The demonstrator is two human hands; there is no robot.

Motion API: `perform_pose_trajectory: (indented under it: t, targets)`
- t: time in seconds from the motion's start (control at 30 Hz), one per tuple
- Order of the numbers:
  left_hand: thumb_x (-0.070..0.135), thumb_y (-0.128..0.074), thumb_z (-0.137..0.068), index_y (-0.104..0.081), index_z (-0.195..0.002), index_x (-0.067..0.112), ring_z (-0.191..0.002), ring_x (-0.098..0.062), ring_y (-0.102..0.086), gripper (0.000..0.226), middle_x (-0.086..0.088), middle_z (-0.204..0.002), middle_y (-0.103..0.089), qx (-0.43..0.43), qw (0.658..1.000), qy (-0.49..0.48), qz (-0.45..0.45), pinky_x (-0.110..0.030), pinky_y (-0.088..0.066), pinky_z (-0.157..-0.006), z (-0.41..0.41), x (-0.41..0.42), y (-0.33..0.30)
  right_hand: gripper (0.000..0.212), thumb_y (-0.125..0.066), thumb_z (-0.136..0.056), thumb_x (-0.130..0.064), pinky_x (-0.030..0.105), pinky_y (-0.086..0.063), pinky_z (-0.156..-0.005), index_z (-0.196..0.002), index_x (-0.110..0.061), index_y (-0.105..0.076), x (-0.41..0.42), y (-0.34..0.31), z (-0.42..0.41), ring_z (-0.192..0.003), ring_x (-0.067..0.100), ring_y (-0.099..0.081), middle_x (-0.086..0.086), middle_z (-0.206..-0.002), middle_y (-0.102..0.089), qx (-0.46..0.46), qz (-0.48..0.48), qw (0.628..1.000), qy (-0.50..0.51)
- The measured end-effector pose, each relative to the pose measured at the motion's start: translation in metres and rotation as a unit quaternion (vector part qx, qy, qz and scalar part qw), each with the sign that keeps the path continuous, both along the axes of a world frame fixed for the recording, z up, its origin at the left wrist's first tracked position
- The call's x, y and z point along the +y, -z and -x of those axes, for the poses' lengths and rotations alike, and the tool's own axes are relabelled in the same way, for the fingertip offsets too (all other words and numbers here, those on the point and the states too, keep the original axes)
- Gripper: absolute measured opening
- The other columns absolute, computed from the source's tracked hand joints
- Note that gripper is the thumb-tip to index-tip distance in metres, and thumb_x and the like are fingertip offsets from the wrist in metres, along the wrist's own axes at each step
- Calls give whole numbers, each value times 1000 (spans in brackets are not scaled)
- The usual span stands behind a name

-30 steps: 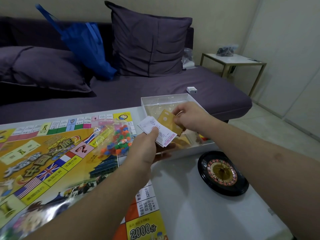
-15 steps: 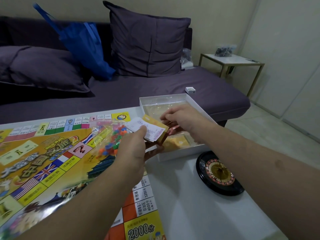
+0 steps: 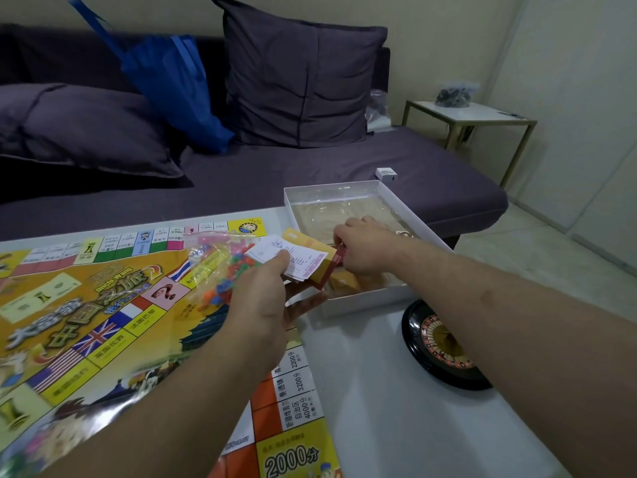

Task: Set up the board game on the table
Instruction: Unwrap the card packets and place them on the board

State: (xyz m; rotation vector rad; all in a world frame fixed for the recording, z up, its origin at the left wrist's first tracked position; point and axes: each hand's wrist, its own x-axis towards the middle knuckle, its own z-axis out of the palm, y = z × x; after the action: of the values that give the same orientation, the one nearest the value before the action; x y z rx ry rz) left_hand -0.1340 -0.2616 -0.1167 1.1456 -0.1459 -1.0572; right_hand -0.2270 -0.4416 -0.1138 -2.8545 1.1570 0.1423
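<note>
The left hand (image 3: pixel 265 298) pinches loose cards (image 3: pixel 293 258); the right hand (image 3: pixel 362 246) grips a red pack (image 3: pixel 332 267); cards could slip and scatter

Game board (image 3: pixel 103 322): cut off at left and bottom edges, near corner blurred, small print unreadable. Bag of coloured pieces (image 3: pixel 220 267): partly hidden behind left hand (image 3: pixel 262 312), shapes indistinct. Red item under right hand (image 3: pixel 365 246): mostly covered, unidentifiable. Roulette wheel (image 3: pixel 437 343): right part hidden by forearm.

Colourful game board (image 3: pixel 103 322) flat on table, white box (image 3: pixel 389 298) beside it
</note>
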Motion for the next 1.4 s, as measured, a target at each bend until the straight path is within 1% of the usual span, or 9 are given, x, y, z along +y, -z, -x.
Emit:
perform_pose_trajectory:
  t: [0.37, 0.47, 0.57, 0.73, 0.8, 1.03, 1.2, 1.33, 1.4]
  targets:
    - [20, -61, -105, -58, -131, 13, -92, -28, -79, 27, -13, -106, -78, 11, 1000, 1, -10, -46, -66, -64, -3, 4, 1, 28, -67, -84, -43, 43, -46, -89, -100, -28, -50, 0, -4, -1, -101, 24, -48, -2, -107, -52, -5, -22, 1000, 0]
    - [20, -61, -105, -58, -133, 12, -90, -28, -79, 29, -13, -105, -78, 9, 1000, -1, -11, -46, -66, -64, -4, 5, 0, 36, -67, -86, -50, 41, -46, -83, -106, -26, -50, 1, -4, -1, -94, 23, -53, -1, -105, -55, -20, -30, 999, -4]
    - [20, -61, -105, -57, -133, 12, -88, -28, -79, 30, -12, -104, -78, 6, 1000, 0, -12, -47, -66, -66, -4, 5, -1, 47, -65, -86, -57, 44, -51, -90, -121, -27, -55, 3, -11, -1, -100, 22, -56, -1, -113, -58, -10, -70, 997, 0]
    - [20, -61, -105, -57, -133, 13, -87, -26, -79, 29, -11, -102, -79, -1, 1000, -1, -16, -46, -66, -66, -5, 5, -1, 37, -53, -105, -33, 38, -46, -102, -135, -13, -63, 7, -25, -2, -117, 28, -56, 7, -132, -59, 35, -86, 996, -4]
    - [20, -61, -105, -59, -130, 13, -89, -27, -79, 26, -11, -101, -79, -5, 1000, 0, -16, -46, -66, -65, -4, 4, 0, 38, -55, -102, -41, 43, -49, -102, -130, -17, -63, 4, -21, -1, -112, 27, -57, 6, -128, -58, 28, -73, 997, 16]
    - [20, -61, -105, -59, -128, 14, -90, -28, -80, 24, -11, -99, -80, -8, 1000, 4, -14, -46, -66, -66, -3, 2, 1, 34, -67, -89, -49, 44, -48, -93, -109, -27, -49, -4, -18, -4, -104, 23, -49, 1, -115, -49, 9, -82, 997, 14]
    - [20, -60, -106, -61, -124, 14, -91, -28, -79, 19, -11, -98, -80, -17, 1000, 4, -9, -46, -66, -66, -6, 3, 2, 39, -78, -87, -34, 31, -43, -66, -109, -23, -48, -1, -15, 1, -87, 17, -56, 1, -104, -58, -52, -129, 990, 34]
    - [21, -60, -105, -61, -124, 14, -93, -29, -79, 20, -12, -101, -80, -20, 1000, 8, -13, -44, -65, -63, -5, 4, 4, 40, -77, -86, -21, 34, -52, -71, -114, -23, -50, 3, -12, 5, -92, 18, -61, 0, -105, -63, -99, -150, 983, 35]
    - [21, -61, -105, -61, -125, 15, -93, -29, -79, 20, -11, -101, -80, -22, 1000, 6, -12, -43, -65, -64, -5, 6, 4, 27, -71, -89, -15, 34, -50, -73, -110, -22, -55, 3, -13, 6, -94, 21, -61, 0, -103, -64, -108, -125, 986, 32]
